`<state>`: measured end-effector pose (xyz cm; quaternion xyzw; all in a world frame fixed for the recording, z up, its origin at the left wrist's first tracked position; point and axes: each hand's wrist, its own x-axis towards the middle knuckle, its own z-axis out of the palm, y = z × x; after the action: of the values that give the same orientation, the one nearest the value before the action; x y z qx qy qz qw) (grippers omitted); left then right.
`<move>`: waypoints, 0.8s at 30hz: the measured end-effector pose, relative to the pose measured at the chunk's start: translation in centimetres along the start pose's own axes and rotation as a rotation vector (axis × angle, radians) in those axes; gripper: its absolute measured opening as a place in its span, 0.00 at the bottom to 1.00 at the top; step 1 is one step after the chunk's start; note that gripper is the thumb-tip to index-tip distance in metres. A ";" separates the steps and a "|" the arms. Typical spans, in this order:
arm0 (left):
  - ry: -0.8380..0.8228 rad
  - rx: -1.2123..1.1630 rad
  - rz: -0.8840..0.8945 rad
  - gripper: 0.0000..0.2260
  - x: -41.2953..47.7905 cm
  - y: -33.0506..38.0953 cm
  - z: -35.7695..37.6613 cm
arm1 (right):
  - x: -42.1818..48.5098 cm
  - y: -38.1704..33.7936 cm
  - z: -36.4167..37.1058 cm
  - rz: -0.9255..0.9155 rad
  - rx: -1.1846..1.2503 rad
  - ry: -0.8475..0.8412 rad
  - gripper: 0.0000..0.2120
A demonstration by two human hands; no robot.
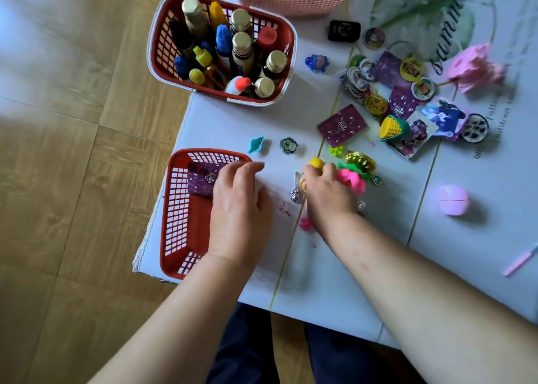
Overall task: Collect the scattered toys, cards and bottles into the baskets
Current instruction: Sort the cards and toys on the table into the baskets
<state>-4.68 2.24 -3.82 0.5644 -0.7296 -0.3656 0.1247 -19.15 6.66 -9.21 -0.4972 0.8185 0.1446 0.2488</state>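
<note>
- While the left hand (238,200) hangs over the near basket's (177,217) right rim, a purple card (201,179) lies inside at its fingertips. Looks like a drop-off, but I can't tell if those loosely bent fingers pinch it.
- Right hand (326,194) curls round a trinket (297,193), probably basket-bound. Yellow ball (316,162) sits just past its fingertips.
- Bottles (241,48) stand in the far basket (158,48), well beyond both hands' fingers.
- White printed cloth (320,267) under everything, wood floor (72,150) left of the left fingers.
</note>
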 end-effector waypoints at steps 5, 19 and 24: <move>-0.211 0.134 0.080 0.19 5.0 2.8 2.8 | -1.1 2.2 0.1 0.134 0.408 -0.015 0.24; -0.361 0.298 -0.193 0.11 7.8 3.7 8.2 | -2.0 12.2 -1.1 0.441 0.815 0.305 0.17; -0.350 0.328 -0.134 0.15 6.8 5.2 10.2 | 0.2 13.3 -1.1 0.379 0.598 0.305 0.31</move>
<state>-16.82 0.52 -9.02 0.5521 -0.7507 -0.3418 -0.1214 -31.28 12.11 -8.59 -0.2585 0.9295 -0.1324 0.2272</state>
